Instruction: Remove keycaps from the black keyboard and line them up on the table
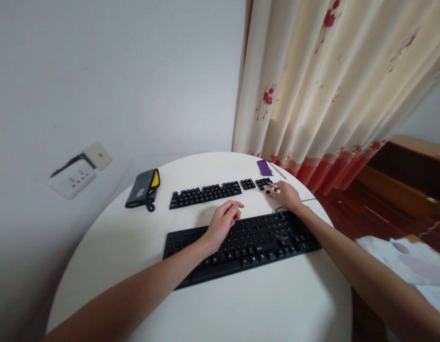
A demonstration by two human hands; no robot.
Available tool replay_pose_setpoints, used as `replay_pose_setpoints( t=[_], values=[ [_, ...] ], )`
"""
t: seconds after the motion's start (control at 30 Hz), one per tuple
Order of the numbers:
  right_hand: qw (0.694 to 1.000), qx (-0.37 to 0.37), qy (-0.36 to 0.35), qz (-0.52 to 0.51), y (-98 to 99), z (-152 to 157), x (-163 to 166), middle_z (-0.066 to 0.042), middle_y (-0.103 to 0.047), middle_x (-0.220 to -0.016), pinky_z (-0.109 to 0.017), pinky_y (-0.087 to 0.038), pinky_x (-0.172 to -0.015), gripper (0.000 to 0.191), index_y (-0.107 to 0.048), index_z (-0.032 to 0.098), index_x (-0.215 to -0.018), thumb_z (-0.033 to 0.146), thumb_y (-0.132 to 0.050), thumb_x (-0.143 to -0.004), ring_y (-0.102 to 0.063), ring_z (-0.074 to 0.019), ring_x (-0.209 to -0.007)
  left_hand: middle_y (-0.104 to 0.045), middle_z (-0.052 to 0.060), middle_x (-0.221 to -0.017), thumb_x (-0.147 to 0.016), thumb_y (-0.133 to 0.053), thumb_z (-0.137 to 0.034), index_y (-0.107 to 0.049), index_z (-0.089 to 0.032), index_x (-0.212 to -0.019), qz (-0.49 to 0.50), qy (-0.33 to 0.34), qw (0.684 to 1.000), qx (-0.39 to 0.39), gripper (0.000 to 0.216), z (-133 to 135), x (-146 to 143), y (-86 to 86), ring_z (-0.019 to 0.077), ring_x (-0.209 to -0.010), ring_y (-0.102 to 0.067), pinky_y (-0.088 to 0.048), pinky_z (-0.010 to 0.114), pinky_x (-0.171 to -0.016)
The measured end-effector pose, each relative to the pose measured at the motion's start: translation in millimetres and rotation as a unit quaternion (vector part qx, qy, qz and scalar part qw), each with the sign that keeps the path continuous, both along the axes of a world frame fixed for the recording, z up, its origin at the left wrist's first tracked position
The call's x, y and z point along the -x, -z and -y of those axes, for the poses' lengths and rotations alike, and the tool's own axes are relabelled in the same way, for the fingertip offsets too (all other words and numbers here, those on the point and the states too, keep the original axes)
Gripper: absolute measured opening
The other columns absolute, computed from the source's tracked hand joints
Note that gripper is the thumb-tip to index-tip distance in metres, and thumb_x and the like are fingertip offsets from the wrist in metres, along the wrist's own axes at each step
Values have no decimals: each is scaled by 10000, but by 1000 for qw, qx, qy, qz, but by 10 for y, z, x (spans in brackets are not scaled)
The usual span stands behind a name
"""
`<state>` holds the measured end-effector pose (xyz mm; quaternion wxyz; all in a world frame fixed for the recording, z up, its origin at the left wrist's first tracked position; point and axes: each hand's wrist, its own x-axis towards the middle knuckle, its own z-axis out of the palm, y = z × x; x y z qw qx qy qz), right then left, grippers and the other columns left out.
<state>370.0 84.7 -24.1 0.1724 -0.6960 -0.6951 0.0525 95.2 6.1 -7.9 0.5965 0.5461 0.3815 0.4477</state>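
Observation:
A black keyboard (248, 244) lies across the round white table (205, 299). Behind it, loose black keycaps (205, 194) are laid out in rows, with two smaller groups (256, 183) to their right. My left hand (223, 223) hovers over the keyboard's upper middle, fingers curled and loosely closed; I see nothing in it. My right hand (285, 195) reaches to the right end of the keycap rows and pinches a small thin tool with a red tip. One single keycap (267, 192) lies just left of those fingers.
A grey and yellow pouch (144, 189) lies at the table's back left. A purple card (264, 167) and a thin stick (277, 170) lie near the curtain (330, 85). A wall socket (72, 179) sits at the left. Papers (408, 261) lie at the right, beside wooden furniture (401, 175).

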Motion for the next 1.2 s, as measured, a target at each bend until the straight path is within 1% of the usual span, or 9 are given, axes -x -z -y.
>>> replay_pose_setpoints(
  t=[0.13,0.23,0.43,0.63,0.97,1.1,1.2],
  values=[
    [1000,13,27,6,1,7,25,-77,-724,-857,-263,-379,-638,206,-739,194,-900,360,-698,-786,-650,-217,-806,-509,-13,-685,-902,-533,-404,-640,-163,-925,-5,2,1000,-3,265,6,-3,-10,103,-592,-402,-259,240,-522],
    [998,23,49,9,4,-34,55,-87,-725,-820,-268,-376,-616,186,-742,193,-841,360,-686,-784,-655,-225,-784,-504,-14,-685,-907,-525,-397,-639,-161,-930,-9,3,1000,-4,263,7,-3,-6,102,-590,-394,-252,238,-522],
    [996,35,82,20,-14,-122,118,-118,-733,-887,-274,-411,-652,202,-751,187,-887,344,-653,-807,-671,-248,-830,-508,-13,-674,-908,-515,-401,-638,-157,-940,-13,4,1000,-5,275,5,-5,6,93,-567,-380,-231,235,-510],
    [996,39,82,27,-28,-181,162,-120,-734,-951,-273,-439,-708,206,-755,192,-945,312,-633,-830,-675,-245,-887,-512,-11,-674,-905,-514,-409,-639,-160,-934,-17,3,1000,-4,280,8,5,1,93,-562,-385,-237,237,-507],
    [997,32,70,26,-32,-202,162,-127,-740,-947,-274,-446,-715,191,-759,177,-935,285,-638,-834,-679,-242,-886,-509,-12,-679,-911,-511,-434,-641,-161,-938,-10,8,1000,5,304,5,8,14,93,-572,-381,-226,233,-510],
    [998,16,62,9,-38,-169,175,-129,-744,-920,-284,-447,-707,165,-761,178,-906,257,-646,-817,-680,-255,-877,-512,-9,-680,-914,-501,-448,-640,-160,-936,-5,8,1000,10,321,-14,6,32,95,-573,-381,-223,231,-507],
    [998,-11,64,-16,-100,-146,164,-132,-744,-883,-290,-448,-711,170,-756,167,-860,280,-633,-829,-679,-255,-849,-514,-11,-679,-912,-499,-455,-642,-165,-933,-5,4,1000,9,325,-22,4,44,95,-572,-379,-224,229,-507]
  ],
)
